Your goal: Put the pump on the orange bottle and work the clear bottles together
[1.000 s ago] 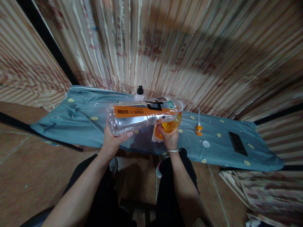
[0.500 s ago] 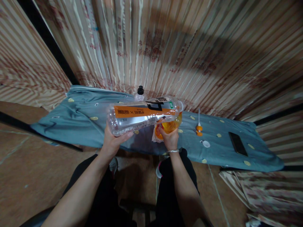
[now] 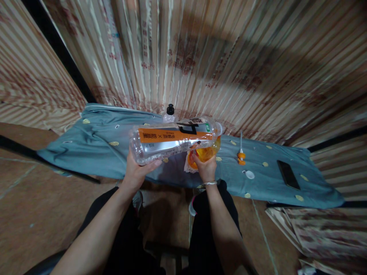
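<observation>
My left hand (image 3: 137,170) is closed round the base end of a large clear plastic bottle (image 3: 169,138) with an orange and silver label. The bottle lies almost level in the air, its neck pointing right and tipped slightly up. My right hand (image 3: 205,166) grips a second bottle (image 3: 207,152) holding orange-yellow liquid, just under the first one's neck. The clear bottle hides the top of the second, so I cannot tell whether the two mouths touch. Under the second bottle a crumpled pale cloth or tissue (image 3: 189,165) shows.
On the blue-grey cloth-covered table (image 3: 94,145) stand a bottle with a black cap (image 3: 170,110) behind, an orange pump head (image 3: 241,156) with its tube, a small white cap (image 3: 249,174) and a black phone (image 3: 288,174) to the right. A striped curtain (image 3: 200,68) hangs behind.
Hardly anything differs. Both hands and both bottles keep their places, with at most a very slight shift of the clear bottle.
</observation>
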Demonstrator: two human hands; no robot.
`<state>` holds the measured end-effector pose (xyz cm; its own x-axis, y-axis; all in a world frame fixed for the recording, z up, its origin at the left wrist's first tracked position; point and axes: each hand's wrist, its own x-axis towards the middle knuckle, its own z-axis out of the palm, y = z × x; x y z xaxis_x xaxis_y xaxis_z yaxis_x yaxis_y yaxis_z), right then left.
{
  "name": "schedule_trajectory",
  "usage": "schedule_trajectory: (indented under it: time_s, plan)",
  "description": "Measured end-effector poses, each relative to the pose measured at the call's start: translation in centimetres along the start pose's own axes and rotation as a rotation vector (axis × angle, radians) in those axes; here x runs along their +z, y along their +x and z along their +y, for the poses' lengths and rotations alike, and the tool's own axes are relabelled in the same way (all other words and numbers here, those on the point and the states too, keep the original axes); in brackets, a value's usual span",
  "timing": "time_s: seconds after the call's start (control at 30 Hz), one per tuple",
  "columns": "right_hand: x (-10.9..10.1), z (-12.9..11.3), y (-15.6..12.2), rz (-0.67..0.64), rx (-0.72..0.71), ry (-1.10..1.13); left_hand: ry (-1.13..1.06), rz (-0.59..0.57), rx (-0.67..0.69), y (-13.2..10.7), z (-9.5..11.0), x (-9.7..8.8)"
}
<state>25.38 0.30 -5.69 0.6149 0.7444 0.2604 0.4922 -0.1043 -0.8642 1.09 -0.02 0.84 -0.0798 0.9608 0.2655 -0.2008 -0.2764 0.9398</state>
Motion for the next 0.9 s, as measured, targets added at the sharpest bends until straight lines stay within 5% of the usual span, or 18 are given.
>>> schedule_trajectory:
  time_s: [0.9]
  plan:
    - [0.10, 0.35, 0.06, 0.004, -0.004, -0.016, -0.035, -0.003, 0.002, 0.07, -0.17, -0.07]
